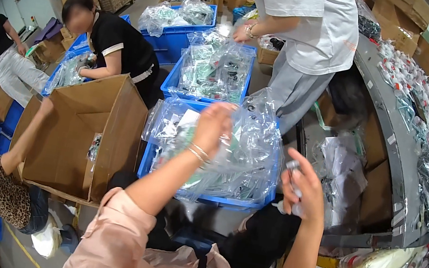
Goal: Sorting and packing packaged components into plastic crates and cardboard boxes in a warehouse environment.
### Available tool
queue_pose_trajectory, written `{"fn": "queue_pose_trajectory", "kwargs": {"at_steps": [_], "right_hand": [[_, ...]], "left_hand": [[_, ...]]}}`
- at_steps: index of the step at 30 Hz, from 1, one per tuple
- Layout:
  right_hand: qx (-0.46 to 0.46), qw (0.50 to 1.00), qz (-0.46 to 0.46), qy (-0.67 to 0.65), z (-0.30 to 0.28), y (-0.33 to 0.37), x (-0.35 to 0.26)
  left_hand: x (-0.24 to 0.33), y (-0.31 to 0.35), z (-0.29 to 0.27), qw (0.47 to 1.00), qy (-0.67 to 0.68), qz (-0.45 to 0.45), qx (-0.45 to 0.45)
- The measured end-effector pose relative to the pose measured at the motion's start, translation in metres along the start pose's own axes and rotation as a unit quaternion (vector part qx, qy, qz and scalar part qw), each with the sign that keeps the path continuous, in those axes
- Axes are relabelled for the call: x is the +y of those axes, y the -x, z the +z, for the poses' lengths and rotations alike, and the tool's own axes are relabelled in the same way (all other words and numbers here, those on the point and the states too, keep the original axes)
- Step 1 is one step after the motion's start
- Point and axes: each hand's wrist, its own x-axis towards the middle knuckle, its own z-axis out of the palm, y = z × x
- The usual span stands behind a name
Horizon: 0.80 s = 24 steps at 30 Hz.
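Plastic bags (253,141), crinkled, in blue bin (146,165), left hand (214,128) blurred, grip unclear, right hand (308,189) curled round greyish object (296,193)

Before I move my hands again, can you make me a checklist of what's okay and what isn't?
1. Right hand gripping something: ok, it holds a small pale item.
2. Left hand free of plastic: cannot tell, it's blurred above the clear bags.
3. Bags inside the nearest blue bin: not ok, plastic spreads past the rim.
4. Cardboard box open: ok.
5. Standing person's hand away from the nearest bin: ok.
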Motion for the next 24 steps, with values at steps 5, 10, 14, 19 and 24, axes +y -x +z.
{"fn": "queue_pose_trajectory", "kwargs": {"at_steps": [5,10,14,19,24], "right_hand": [[0.069,0.997,0.030,0.015,-0.039,0.012,0.020],[0.117,0.991,0.056,-0.020,-0.072,0.020,0.052],[0.099,0.983,0.117,-0.100,-0.080,0.010,0.105],[0.063,0.972,0.178,-0.138,-0.080,0.020,0.147],[0.037,0.959,0.172,-0.223,-0.087,0.008,0.141]], "left_hand": [[-0.055,-0.006,0.038,0.982,-0.019,-0.129,-0.135],[-0.103,-0.058,-0.067,0.841,-0.506,0.101,-0.161],[-0.186,-0.050,-0.151,0.748,-0.637,0.001,-0.186],[-0.270,-0.039,-0.113,0.652,-0.726,-0.135,-0.171],[-0.289,-0.005,-0.073,0.546,-0.782,-0.182,-0.238]]}}
